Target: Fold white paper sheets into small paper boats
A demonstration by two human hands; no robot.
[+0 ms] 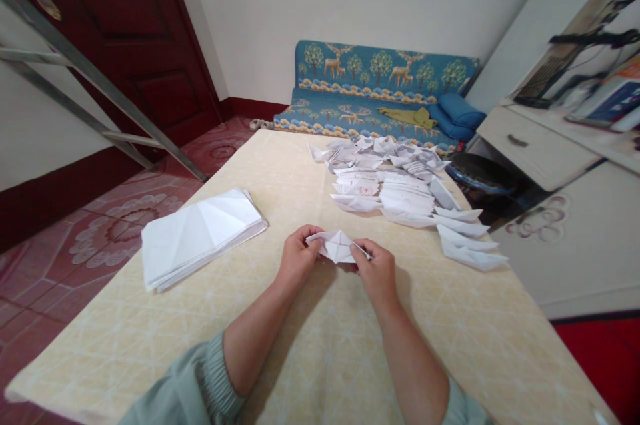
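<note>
Between my two hands is a small white folded paper boat (336, 246), held just over the table. My left hand (299, 253) pinches its left end, thumb on top. At the other end my right hand (375, 265) grips it the same way, with the thumb on the near face and the fingers mostly hidden below. Beyond and to the right lie many finished-looking paper boats (407, 195) in rows, some nested tightly together. A stack of creased white paper sheets (200, 232) rests to the left of my hands.
A pale yellow patterned cloth covers the table (320, 358). Behind its far edge stands a blue sofa (370, 95) with a deer print. A metal ladder (100, 78) leans at the left near a dark red door (135, 12). Drawers (543, 145) and a round stool (480, 172) are on the right.
</note>
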